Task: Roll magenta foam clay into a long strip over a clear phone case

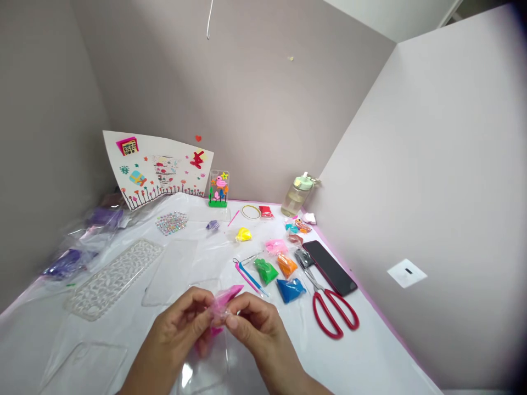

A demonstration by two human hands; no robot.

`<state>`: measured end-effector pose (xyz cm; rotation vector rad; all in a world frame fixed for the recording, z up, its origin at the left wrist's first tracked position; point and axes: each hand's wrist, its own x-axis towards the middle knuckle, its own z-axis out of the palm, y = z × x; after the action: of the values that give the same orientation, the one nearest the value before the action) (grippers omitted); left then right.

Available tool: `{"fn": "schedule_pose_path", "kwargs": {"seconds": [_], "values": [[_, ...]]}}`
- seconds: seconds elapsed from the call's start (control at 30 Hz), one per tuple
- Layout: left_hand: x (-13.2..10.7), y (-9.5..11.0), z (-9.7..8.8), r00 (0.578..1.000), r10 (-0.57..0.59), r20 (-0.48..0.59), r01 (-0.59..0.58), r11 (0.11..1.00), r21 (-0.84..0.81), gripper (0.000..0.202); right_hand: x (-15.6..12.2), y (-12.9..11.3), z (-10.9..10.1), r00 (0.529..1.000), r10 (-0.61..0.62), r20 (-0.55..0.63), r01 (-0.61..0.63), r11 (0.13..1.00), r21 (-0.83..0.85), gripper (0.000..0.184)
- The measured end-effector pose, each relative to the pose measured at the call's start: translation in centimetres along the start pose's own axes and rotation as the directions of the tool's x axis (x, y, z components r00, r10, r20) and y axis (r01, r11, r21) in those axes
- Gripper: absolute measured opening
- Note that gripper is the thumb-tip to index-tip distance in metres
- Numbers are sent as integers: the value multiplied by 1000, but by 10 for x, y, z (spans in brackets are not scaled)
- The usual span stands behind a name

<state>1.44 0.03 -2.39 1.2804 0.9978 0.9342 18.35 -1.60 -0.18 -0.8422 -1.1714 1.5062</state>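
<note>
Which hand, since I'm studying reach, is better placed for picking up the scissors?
Probably the right hand: the scissors lie on its side, farther from the left hand. Both hands hold the pink packet, so it must release first.

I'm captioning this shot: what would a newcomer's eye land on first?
Probably the bright pink packet, pinched between the left hand and right hand at front centre. Next might come the red-handled scissors, lying right beside the phone, then the colourful decorated case standing at the back.
</note>
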Motion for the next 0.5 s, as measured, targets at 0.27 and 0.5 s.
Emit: {"fn": "schedule_pose_path", "kwargs": {"seconds": [0.27, 0.5], "values": [[-5, 12, 10, 966, -233, 116, 260, 861, -438, 31, 5, 1, -3, 988, 124, 88, -138, 976, 171, 34], [-4, -3, 17, 976, -169, 138, 207, 916, -343, 39, 5, 4, 7, 992, 96, -83, -90, 993, 71, 23]]}}
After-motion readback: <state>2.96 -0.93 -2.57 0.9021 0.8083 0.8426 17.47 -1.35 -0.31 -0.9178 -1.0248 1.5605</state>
